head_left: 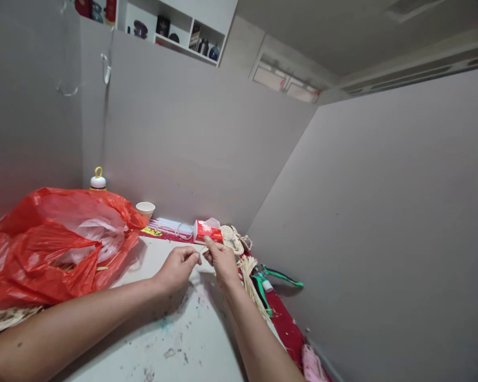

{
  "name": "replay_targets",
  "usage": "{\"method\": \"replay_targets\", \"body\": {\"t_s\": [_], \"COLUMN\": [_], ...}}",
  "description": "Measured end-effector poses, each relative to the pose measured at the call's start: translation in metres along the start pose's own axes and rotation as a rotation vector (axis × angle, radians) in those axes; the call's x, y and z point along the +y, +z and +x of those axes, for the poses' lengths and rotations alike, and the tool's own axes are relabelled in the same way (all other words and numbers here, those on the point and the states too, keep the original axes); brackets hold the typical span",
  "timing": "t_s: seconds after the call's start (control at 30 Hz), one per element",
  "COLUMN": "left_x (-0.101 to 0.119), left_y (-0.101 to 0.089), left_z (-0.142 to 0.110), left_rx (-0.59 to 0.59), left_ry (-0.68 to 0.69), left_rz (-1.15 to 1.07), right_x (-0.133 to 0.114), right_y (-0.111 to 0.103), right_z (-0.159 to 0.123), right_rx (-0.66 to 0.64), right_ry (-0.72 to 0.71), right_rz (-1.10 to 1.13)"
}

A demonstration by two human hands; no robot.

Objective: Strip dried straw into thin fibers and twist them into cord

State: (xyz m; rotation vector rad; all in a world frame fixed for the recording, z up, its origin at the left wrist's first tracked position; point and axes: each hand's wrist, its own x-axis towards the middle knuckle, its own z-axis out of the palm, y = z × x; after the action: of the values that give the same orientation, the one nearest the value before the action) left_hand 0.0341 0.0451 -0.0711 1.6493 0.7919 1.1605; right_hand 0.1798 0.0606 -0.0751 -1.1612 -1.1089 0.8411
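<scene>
My left hand (178, 268) and my right hand (222, 261) meet over the far part of a white, paint-stained table (191, 339). Both hands are closed in a pinch on a thin pale straw strip (203, 249) that runs between their fingertips. Just behind the fingers stands a small red and white box (205, 231). To the right of my right hand lie a bundle of pale straw strands (250, 281) and a woven straw piece (231, 239).
A big red plastic bag (51, 244) fills the table's left side. A paper cup (145, 209) and a white bottle with a yellow loop (97, 180) stand by the back wall. Green-handled pliers (274, 276) lie on a red mat (287, 323) at right. Grey walls close in.
</scene>
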Motion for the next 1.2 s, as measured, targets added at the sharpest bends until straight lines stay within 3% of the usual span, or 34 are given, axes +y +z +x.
{"method": "replay_targets", "body": {"t_s": [0.07, 0.13, 0.33, 0.4, 0.6, 0.73, 0.87, 1.07, 1.2], "left_x": [-0.004, -0.009, -0.014, -0.012, -0.009, -0.009, -0.015, -0.026, -0.024], "left_y": [-0.002, -0.004, -0.007, -0.006, 0.000, 0.007, 0.005, -0.004, -0.004], "left_z": [0.002, 0.005, 0.007, 0.007, 0.002, -0.007, -0.004, 0.007, 0.007], "left_rx": [0.041, 0.057, 0.016, -0.011, -0.009, -0.046, 0.045, 0.148, 0.175], "left_ry": [-0.043, -0.079, -0.105, -0.091, 0.030, 0.005, -0.069, -0.173, -0.172], "left_rz": [-0.026, -0.065, -0.106, -0.097, 0.008, 0.039, -0.023, -0.161, -0.184], "right_x": [-0.001, -0.003, -0.009, -0.010, 0.002, 0.010, 0.002, -0.021, -0.028], "right_y": [-0.008, -0.014, -0.002, 0.006, 0.013, -0.012, -0.034, -0.018, -0.010], "right_z": [0.005, 0.008, -0.004, -0.009, -0.009, 0.008, 0.018, 0.003, -0.004], "right_rx": [0.123, 0.138, -0.185, -0.217, -0.076, 0.130, 0.241, -0.054, -0.134], "right_ry": [0.007, -0.009, 0.021, -0.009, -0.059, -0.029, -0.019, 0.136, 0.110], "right_rz": [0.060, 0.088, 0.048, 0.024, -0.018, -0.007, 0.085, 0.351, 0.410]}}
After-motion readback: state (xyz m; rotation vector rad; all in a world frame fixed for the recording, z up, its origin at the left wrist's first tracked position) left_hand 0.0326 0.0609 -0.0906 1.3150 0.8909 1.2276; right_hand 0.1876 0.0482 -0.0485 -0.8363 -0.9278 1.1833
